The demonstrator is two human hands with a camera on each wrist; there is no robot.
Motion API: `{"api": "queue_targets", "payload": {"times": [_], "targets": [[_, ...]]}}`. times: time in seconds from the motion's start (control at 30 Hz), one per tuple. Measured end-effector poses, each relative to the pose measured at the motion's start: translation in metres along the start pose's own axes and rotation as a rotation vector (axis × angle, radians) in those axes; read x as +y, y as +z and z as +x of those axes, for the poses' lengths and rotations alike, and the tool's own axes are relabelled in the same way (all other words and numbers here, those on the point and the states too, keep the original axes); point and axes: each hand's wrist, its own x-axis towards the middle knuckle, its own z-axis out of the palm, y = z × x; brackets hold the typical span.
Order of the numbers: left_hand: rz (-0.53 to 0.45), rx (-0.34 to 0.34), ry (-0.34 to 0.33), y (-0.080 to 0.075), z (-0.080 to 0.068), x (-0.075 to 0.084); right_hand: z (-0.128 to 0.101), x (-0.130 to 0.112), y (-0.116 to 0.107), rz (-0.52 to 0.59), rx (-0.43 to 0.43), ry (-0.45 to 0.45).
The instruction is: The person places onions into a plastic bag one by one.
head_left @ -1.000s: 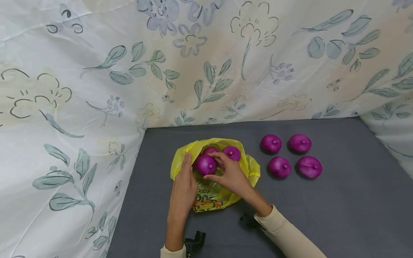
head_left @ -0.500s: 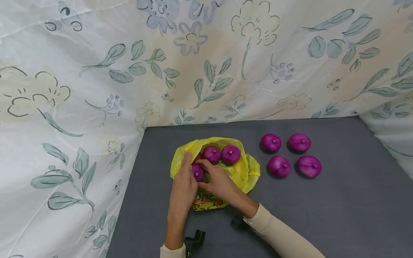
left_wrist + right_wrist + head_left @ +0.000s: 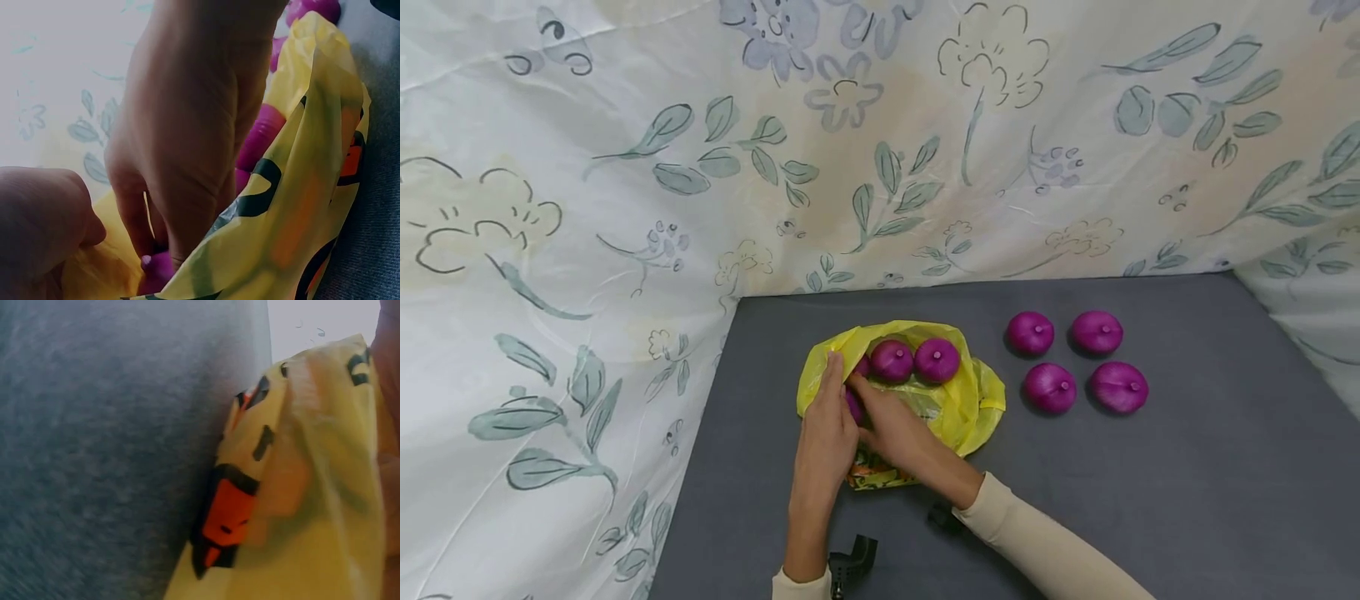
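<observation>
Head view. Desk (image 3: 1225, 467), grey. Yellow bag (image 3: 977, 392), one, mouth gaping upward, towards the far left corner. Contents: two purple onions (image 3: 892, 361) in plain sight at its far side; others partly hidden. Left hand (image 3: 829, 429): gripping the bag's left rim, apparently to spread the mouth. Right hand (image 3: 898, 429): inside, grasping a held onion (image 3: 854, 405) by the left wall, perhaps to settle it against that supported side. Four loose onions (image 3: 1030, 333): right of the bag, nearer the far edge, two by two, seemingly spaced against rolling together.

Left wrist view. Held onion's stem nub and the pinching right fingers, concealed from above; left thumb against the yellow film.

Right wrist view. Orange-and-black print (image 3: 228, 512) on the bag's outer face, blurred; from here the right hand's grasp cannot be told.
</observation>
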Motion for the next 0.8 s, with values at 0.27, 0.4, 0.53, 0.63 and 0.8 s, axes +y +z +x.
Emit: {"api": "queue_targets", "payload": {"times": [0.27,0.4,0.53,0.63,0.8], "targets": [[-0.008,-0.006,-0.024,0.0,-0.002,0.0,-0.001,0.002,0.005,-0.038,0.004,-0.042],[-0.016,-0.012,-0.027,0.0,-0.003,-0.001,-0.002,0.001,0.005,-0.043,0.008,-0.031],[-0.011,-0.005,-0.024,-0.001,-0.004,-0.002,-0.004,-0.001,0.002,-0.035,0.012,-0.012],[-0.004,-0.004,-0.023,-0.002,-0.004,-0.002,-0.006,-0.002,-0.001,-0.024,0.015,0.006],[0.003,-0.01,-0.018,-0.002,-0.004,-0.003,-0.015,-0.006,-0.009,-0.015,0.024,0.059]]}}
